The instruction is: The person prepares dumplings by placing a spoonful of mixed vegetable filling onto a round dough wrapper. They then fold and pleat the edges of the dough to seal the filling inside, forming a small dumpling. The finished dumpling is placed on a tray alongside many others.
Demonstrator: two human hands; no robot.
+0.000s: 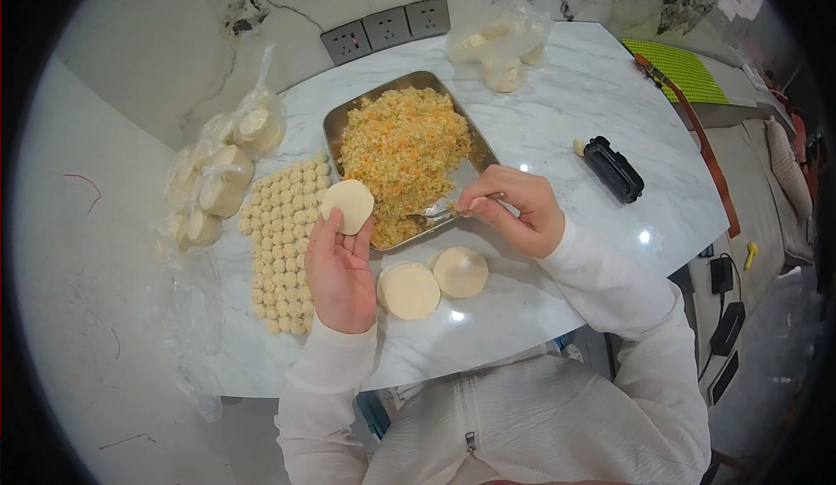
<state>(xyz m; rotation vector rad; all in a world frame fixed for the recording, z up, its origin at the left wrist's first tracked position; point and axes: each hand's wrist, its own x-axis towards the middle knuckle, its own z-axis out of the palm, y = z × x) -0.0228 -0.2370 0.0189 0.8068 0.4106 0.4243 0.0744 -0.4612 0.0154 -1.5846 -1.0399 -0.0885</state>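
Observation:
My left hand holds up a round dough wrapper at the near left corner of a metal tray. Chopped filling with orange bits is heaped in the tray. My right hand grips the handle of a metal spoon, whose bowl sits in the filling at the tray's near edge. Two stacks of round wrappers, one at the left and one at the right, lie on the table in front of the tray. Rows of small filled dumplings stand left of my left hand.
Plastic bags of wrappers lie on the left and at the back of the marble-patterned table. A black plastic object is on the right. Wall sockets are behind the tray; a brown strap runs along the right edge.

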